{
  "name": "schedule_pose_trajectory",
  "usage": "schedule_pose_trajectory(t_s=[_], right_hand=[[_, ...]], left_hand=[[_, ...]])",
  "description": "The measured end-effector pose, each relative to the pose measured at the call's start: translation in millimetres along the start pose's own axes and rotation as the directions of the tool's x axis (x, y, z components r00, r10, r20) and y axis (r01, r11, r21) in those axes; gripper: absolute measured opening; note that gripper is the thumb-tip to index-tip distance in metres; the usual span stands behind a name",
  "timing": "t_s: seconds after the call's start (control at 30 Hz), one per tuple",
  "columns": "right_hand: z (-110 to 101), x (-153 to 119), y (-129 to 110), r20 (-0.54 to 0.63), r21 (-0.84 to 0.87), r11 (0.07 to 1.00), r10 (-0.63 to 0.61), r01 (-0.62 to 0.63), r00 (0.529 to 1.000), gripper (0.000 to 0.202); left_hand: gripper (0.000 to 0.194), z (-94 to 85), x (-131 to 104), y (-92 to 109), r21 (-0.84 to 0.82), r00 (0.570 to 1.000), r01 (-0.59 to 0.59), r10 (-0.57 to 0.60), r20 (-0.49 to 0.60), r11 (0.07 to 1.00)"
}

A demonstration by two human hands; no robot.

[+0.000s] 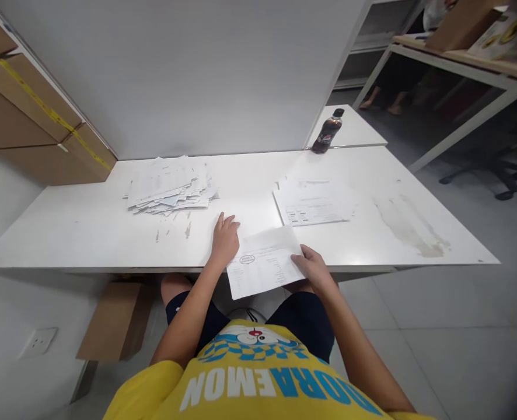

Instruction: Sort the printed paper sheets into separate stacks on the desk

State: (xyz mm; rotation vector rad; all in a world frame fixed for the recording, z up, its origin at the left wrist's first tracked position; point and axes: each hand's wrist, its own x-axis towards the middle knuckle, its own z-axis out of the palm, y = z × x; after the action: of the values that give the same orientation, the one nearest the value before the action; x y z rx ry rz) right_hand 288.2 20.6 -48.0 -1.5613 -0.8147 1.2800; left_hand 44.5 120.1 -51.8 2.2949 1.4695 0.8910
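Note:
My right hand (314, 268) grips the right edge of a printed paper sheet (262, 262) with an oval stamp mark on it. The sheet overhangs the front edge of the white table (87, 239). Just left of that sheet, my left hand (226, 236) rests over the tabletop with its fingers apart and nothing in them. Beyond it to the left lies a thick, uneven pile of papers (166, 184). A neater stack of printed papers (313, 201) sits to the right, past the held sheet.
A dark soda bottle (327, 133) stands near the table's back right corner. Cardboard boxes (44, 116) are piled at the left end, and another cardboard box (114, 321) is under the table. A grey panel (188, 76) rises behind. Across the aisle is another desk (472, 61), with a person's feet beneath.

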Motion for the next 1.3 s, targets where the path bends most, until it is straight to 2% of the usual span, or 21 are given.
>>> schedule_pose_trajectory(t_s=[0.1, 0.2, 0.3, 0.37, 0.47, 0.53, 0.57, 0.63, 0.73, 0.8, 0.87, 0.93, 1.03, 1.1, 1.2, 1.27, 1.3], right_hand=[[-6, 3, -5, 0.006, -0.063, 0.994, -0.090, 0.090, 0.996, 0.026], [-25, 18, -15, -0.058, -0.128, 0.976, -0.187, 0.179, 0.981, 0.027], [-60, 52, -29, -0.197, -0.163, 0.962, -0.251, 0.221, 0.948, 0.029], [-89, 81, -42, -0.282, -0.244, 0.942, -0.298, 0.232, 0.912, 0.028], [-123, 119, -62, -0.292, -0.482, 0.858, -0.349, 0.178, 0.891, 0.034], [-129, 134, -71, -0.296, -0.652, 0.743, -0.431, 0.150, 0.852, 0.046], [-125, 137, -72, -0.292, -0.711, 0.687, -0.482, 0.149, 0.826, 0.053], [-103, 135, -65, -0.263, -0.765, 0.619, -0.551, 0.177, 0.792, 0.063], [-45, 120, -39, -0.117, -0.774, 0.572, -0.551, 0.272, 0.826, 0.067], [-8, 109, -22, 0.033, -0.814, 0.473, -0.542, 0.337, 0.840, 0.076], [15, 105, -13, 0.082, -0.843, 0.417, -0.523, 0.339, 0.848, 0.076], [22, 109, -12, 0.071, -0.860, 0.401, -0.517, 0.315, 0.853, 0.064], [13, 123, -20, 0.091, -0.869, 0.371, -0.529, 0.327, 0.844, 0.050], [8, 128, -24, 0.090, -0.877, 0.343, -0.571, 0.337, 0.816, 0.049], [8, 129, -24, 0.103, -0.882, 0.290, -0.651, 0.372, 0.752, 0.050], [11, 128, -23, 0.125, -0.876, 0.279, -0.656, 0.393, 0.744, 0.051], [12, 129, -23, 0.126, -0.873, 0.287, -0.648, 0.394, 0.752, 0.051]], left_hand=[[0.029, -2.0, 4, -5, -0.053, 0.999, 0.023, -0.021, 0.039, 0.998], [0.026, -4.5, 4, -11, -0.156, 0.998, 0.059, -0.057, 0.018, 0.986], [0.029, -8.1, 3, -13, -0.288, 0.996, 0.074, -0.086, -0.027, 0.955], [0.034, -10.5, 2, -14, -0.350, 0.994, 0.088, -0.105, -0.029, 0.932], [0.038, -12.2, 3, -14, -0.387, 0.993, 0.091, -0.112, -0.031, 0.917], [0.040, -12.0, 3, -13, -0.399, 0.992, 0.087, -0.115, -0.045, 0.913], [0.041, -11.7, 4, -13, -0.404, 0.991, 0.088, -0.119, -0.052, 0.911], [0.042, -11.3, 3, -12, -0.406, 0.989, 0.098, -0.134, -0.061, 0.908], [0.042, -11.7, 3, -10, -0.393, 0.986, 0.120, -0.155, -0.059, 0.912], [0.041, -12.1, 3, -8, -0.382, 0.985, 0.124, -0.160, -0.062, 0.916], [0.039, -11.6, 2, -7, -0.376, 0.985, 0.120, -0.157, -0.070, 0.919], [0.037, -9.3, -2, -5, -0.374, 0.986, 0.114, -0.150, -0.070, 0.921], [0.033, -6.6, -8, -6, -0.370, 0.986, 0.114, -0.150, -0.070, 0.922], [0.032, -12.3, -7, -16, -0.335, 0.969, 0.118, -0.183, -0.168, 0.935], [0.032, -43.4, 17, -51, -0.157, 0.896, 0.156, -0.206, -0.393, 0.975], [0.038, -75.6, 44, -86, 0.010, 0.873, 0.252, -0.223, -0.433, 0.968], [0.047, -91.6, 58, -104, 0.085, 0.870, 0.321, -0.258, -0.419, 0.943]])
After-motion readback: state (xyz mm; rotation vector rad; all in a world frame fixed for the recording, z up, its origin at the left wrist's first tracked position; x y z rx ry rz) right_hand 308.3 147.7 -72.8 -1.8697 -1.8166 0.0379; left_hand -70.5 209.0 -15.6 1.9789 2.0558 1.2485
